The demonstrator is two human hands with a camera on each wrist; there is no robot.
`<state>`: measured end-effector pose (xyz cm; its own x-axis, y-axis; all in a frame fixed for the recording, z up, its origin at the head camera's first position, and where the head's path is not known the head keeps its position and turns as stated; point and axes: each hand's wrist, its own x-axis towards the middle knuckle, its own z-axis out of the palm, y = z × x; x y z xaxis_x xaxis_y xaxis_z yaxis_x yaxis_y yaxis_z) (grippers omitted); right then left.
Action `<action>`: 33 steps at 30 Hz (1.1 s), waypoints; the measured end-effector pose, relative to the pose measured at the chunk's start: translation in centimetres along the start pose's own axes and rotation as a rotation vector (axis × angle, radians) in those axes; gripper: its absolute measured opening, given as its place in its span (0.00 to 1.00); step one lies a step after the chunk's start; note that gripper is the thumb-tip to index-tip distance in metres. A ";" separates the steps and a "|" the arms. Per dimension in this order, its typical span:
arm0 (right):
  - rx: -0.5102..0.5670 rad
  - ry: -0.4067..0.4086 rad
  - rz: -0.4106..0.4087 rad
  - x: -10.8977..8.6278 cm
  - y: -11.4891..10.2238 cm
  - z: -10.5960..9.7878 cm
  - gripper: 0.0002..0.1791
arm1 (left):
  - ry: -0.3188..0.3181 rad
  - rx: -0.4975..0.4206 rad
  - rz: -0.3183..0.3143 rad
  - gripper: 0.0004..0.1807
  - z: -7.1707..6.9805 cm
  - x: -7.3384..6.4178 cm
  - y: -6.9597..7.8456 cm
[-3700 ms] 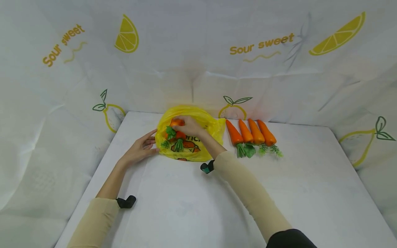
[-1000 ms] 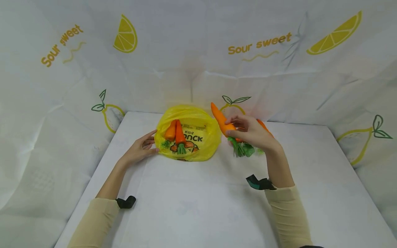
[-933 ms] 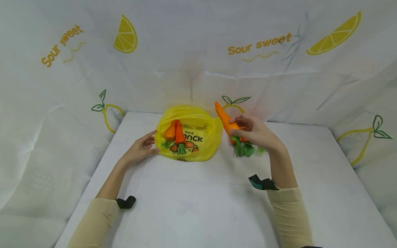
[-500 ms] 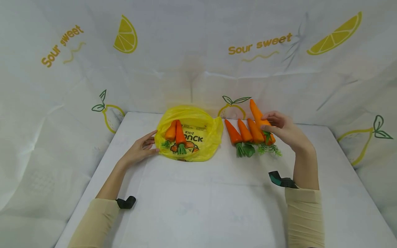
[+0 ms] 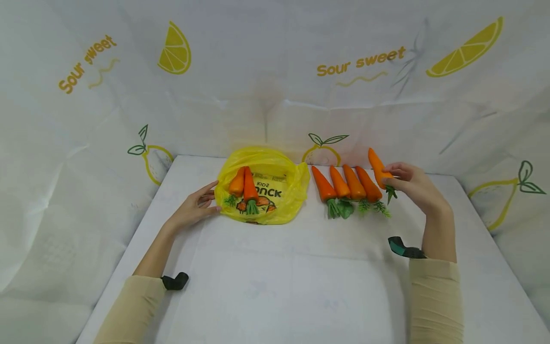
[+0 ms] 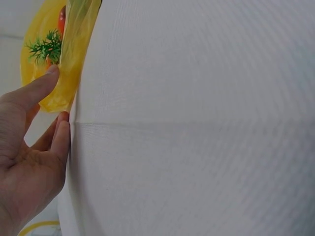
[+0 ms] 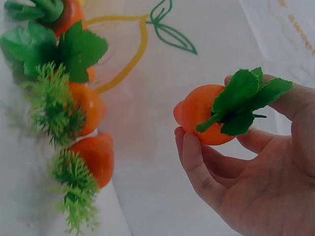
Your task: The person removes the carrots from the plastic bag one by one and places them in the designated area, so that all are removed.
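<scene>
My right hand (image 5: 414, 184) pinches an orange toy carrot (image 5: 378, 167) with broad green leaves, tip pointing up and away, above the table's far right. In the right wrist view, thumb and fingers close around its thick end near the leaves (image 7: 241, 105). Just left of it lies a row of several carrots (image 5: 354, 184) with tops toward me. A yellow plastic bag (image 5: 292, 191) lies spread with its mouth facing up, two carrots (image 5: 250, 186) inside. My left hand (image 5: 193, 210) rests with loosely extended fingers against the bag's left edge; its thumb touches the yellow film (image 6: 69, 88).
A white-covered table (image 5: 275, 277) holds everything. Behind it rises a white cloth backdrop (image 5: 258, 71) printed with lemons and lettering, close to the carrot tips. Black wrist mounts (image 5: 174, 281) stick out from both sleeves.
My right hand has come out of the bag with a carrot and carried it rightward over the row to the row's right end, now lower. The left hand has stayed at the bag.
</scene>
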<state>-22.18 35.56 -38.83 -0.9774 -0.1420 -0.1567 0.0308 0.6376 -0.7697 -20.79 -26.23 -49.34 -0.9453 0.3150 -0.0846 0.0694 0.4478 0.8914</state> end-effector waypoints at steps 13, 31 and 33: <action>-0.045 -0.071 0.096 1.4 4.6 -1.1 0.32 | 0.002 0.000 -0.018 0.49 0.1 0.2 -0.3; -0.045 -0.095 0.101 2.5 7.8 0.2 0.31 | -0.006 -0.025 -0.021 0.48 0.1 0.1 -0.4; -0.046 -0.091 0.094 2.4 7.9 0.4 0.30 | -0.007 -0.028 -0.022 0.48 0.2 0.1 -0.3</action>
<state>-24.20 39.95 -45.47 -0.9476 -0.1470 -0.2836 0.1092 0.6853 -0.7200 -20.82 -26.22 -49.72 -0.9442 0.3115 -0.1071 0.0400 0.4311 0.9014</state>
